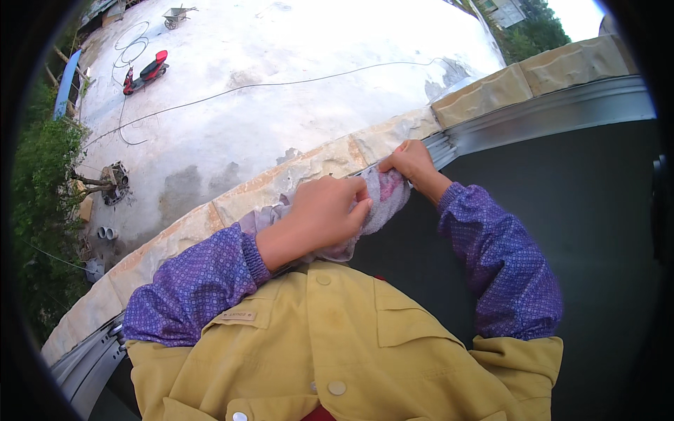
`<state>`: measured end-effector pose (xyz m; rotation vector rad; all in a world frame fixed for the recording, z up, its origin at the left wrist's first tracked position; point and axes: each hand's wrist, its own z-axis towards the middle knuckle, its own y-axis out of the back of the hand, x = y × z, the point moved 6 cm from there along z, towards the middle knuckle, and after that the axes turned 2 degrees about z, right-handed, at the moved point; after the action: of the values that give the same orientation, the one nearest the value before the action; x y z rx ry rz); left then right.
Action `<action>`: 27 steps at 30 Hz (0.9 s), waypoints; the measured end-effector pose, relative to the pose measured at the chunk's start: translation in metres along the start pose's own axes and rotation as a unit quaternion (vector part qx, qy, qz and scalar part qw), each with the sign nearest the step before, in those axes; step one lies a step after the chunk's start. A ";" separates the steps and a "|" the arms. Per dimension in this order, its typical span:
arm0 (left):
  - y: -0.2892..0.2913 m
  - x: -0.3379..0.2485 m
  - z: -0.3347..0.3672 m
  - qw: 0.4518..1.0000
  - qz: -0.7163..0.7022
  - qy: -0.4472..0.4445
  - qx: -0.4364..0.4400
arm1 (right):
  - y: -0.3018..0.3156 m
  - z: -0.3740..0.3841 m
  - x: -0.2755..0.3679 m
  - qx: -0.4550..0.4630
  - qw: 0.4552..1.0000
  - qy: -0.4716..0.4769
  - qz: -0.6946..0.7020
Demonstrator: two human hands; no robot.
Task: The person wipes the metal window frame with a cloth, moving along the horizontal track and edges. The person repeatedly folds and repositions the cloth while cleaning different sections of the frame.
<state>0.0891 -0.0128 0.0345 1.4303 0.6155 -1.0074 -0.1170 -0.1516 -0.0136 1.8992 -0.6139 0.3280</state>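
A greyish cloth with pink patches (385, 203) hangs bunched over the inner edge of the stone ledge, at the metal window track (439, 150). Around its left part my left hand (323, 214) is closed, thumb and forefinger brought together. My right hand (414, 167) pinches the cloth's upper right end, close against the track. Both forearms wear purple patterned sleeve covers. Part of the cloth is hidden behind my left hand and wrist.
A rough stone ledge (484, 97) curves across the view beyond the metal frame. Far below lies a pale concrete yard with a red scooter (145, 72), a wheelbarrow (177, 15) and a long cable. Trees (42, 203) stand at the left. A dark floor (562, 210) is on my right.
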 end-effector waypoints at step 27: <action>-0.088 -0.021 0.069 0.996 -0.070 -0.052 0.000 | 0.093 0.068 -0.023 -0.259 0.921 0.075 -0.281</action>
<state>-0.0109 -0.0634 0.0147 1.3391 0.6463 -1.1840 -0.1916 -0.2358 0.0195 1.4354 -0.0192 -0.0646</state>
